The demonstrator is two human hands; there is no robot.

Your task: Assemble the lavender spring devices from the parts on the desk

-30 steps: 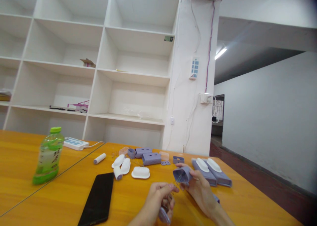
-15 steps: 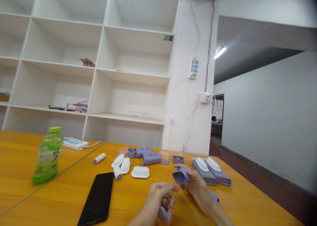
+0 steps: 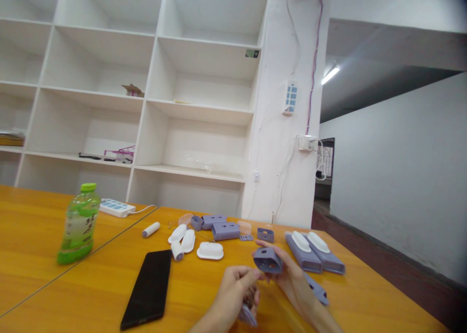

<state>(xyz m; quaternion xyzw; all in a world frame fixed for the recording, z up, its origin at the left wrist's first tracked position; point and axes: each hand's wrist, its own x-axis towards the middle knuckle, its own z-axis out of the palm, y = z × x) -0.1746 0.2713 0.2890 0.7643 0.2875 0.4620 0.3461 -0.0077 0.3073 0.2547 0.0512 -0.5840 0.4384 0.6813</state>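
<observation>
My right hand (image 3: 294, 282) grips a hollow purple plastic housing (image 3: 268, 261), its open oval end turned toward me. Just left of it, my left hand (image 3: 233, 291) is closed, thumb and forefinger pinched close to the housing. Small brownish pieces (image 3: 249, 296), too blurred to name, show in its curled fingers. From under those fingers sticks a purple plastic part (image 3: 248, 316). A further purple shell (image 3: 318, 291) lies on the table, partly behind my right wrist. Beyond the hands lie a white oval cap (image 3: 210, 250) and a small purple frame (image 3: 265, 234).
Two purple housings with white caps (image 3: 318, 242) lie at the right. Several white parts (image 3: 188, 241) and purple housings (image 3: 226, 231) are further back on the wooden table. A black phone (image 3: 149, 289), green bottle (image 3: 78, 226) and power strip (image 3: 116, 207) are to the left.
My right hand has tilted the purple housing, so its open end faces me more. My left hand stays beside it, still closed. The whole view has shifted slightly.
</observation>
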